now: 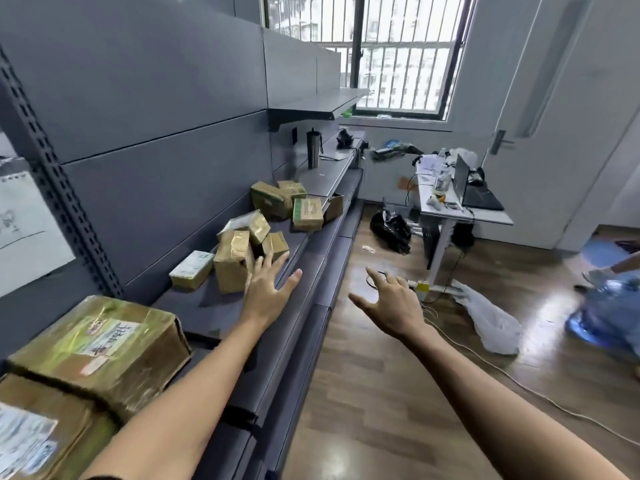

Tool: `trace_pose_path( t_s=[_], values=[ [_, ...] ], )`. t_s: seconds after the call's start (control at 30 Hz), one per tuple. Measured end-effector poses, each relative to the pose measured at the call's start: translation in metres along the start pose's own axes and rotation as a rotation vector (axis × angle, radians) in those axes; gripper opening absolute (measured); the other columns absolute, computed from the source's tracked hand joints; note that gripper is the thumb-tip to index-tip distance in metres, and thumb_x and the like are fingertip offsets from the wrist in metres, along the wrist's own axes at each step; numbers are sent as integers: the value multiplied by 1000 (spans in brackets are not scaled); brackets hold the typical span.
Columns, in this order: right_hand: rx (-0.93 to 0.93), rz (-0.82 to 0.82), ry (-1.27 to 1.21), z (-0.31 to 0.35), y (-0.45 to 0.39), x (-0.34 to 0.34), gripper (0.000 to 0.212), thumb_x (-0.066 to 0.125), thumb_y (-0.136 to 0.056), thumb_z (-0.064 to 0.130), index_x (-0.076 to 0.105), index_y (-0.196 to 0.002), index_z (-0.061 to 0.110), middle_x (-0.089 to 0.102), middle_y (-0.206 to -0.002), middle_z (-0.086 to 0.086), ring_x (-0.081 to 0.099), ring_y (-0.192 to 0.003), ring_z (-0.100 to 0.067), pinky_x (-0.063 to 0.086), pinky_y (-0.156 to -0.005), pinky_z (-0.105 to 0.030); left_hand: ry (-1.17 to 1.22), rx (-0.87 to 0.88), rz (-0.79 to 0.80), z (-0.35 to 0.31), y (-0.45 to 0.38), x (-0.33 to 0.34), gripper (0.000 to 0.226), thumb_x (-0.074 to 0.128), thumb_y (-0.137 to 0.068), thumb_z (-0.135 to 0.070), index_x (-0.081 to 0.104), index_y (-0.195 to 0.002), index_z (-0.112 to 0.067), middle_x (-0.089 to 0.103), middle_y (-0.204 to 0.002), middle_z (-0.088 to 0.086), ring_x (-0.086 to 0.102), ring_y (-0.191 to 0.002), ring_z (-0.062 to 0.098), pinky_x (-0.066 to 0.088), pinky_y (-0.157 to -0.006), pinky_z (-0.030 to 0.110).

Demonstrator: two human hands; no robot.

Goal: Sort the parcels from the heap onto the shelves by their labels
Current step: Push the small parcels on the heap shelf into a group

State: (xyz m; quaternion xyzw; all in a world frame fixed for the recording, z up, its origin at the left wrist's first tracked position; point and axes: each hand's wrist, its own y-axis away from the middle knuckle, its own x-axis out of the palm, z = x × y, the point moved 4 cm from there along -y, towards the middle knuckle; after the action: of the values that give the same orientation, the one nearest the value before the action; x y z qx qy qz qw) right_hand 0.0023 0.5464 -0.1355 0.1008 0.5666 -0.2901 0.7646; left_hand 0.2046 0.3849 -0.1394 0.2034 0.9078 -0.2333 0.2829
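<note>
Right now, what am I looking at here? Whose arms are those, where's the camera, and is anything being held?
There is one picture, taken by a wide-angle camera worn on a person's head, looking forward and down. The two bare arms are that person's own; no machine is involved. The left hand reaches with spread fingers toward a cluster of small parcels on a grey shelf, right beside one box. The right hand hangs open over the wooden floor. Neither holds anything. Two large boxes sit nearer, lower left. Farther along the shelf lie more parcels and a tumbler. A cluttered desk stands to the right.
</note>
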Motion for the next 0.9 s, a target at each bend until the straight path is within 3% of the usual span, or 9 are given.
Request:
trace_pose_path(
  t_s=[0.2,0.4,0.53,0.6,0.73,0.9],
  values=[
    [22,28,-46,-49,-105,19,78,53,-88,69,35,-153,29,50,-147,-7,41,-137,-31,37,-111,-45,33,-21,-20,10,-95,57,86,39,-77,-79,46,-148,-33,30,-163,4,16,-154,17,17,-123,51],
    [-91,152,-152,-69,-217,54,83,48,-88,73,30,-156,29,44,-153,-9,38,-140,-33,37,-111,-45,83,-129,-79,27,-156,96,81,49,-81,-74,43,-150,-33,34,-161,3,25,-151,16,24,-123,45],
    [-217,229,-145,-48,-280,71,81,48,-90,71,26,-157,30,37,-158,-8,34,-143,-32,38,-112,-44,54,-191,-197,32,-182,88,69,53,-88,-55,46,-148,-20,45,-153,-2,36,-144,13,24,-118,26],
    [-267,284,-177,-31,-302,84,82,49,-90,71,25,-158,30,35,-159,-8,32,-144,-33,38,-112,-46,-11,-217,-254,38,-188,73,60,54,-94,-50,50,-146,-19,50,-145,-10,41,-136,6,28,-115,25],
    [-417,388,-195,22,-334,119,83,49,-91,71,21,-158,32,31,-162,-8,29,-147,-34,39,-112,-49,-65,-288,-442,61,-192,28,69,48,-85,-61,58,-137,-17,55,-137,-12,45,-130,2,28,-112,15],
    [-635,434,-219,105,-353,149,80,52,-91,66,24,-158,32,30,-163,-9,24,-150,-32,33,-117,-46,-120,-450,-631,114,-183,-29,83,43,-76,-73,57,-139,-21,56,-143,-1,47,-135,13,32,-109,21]
  ],
)
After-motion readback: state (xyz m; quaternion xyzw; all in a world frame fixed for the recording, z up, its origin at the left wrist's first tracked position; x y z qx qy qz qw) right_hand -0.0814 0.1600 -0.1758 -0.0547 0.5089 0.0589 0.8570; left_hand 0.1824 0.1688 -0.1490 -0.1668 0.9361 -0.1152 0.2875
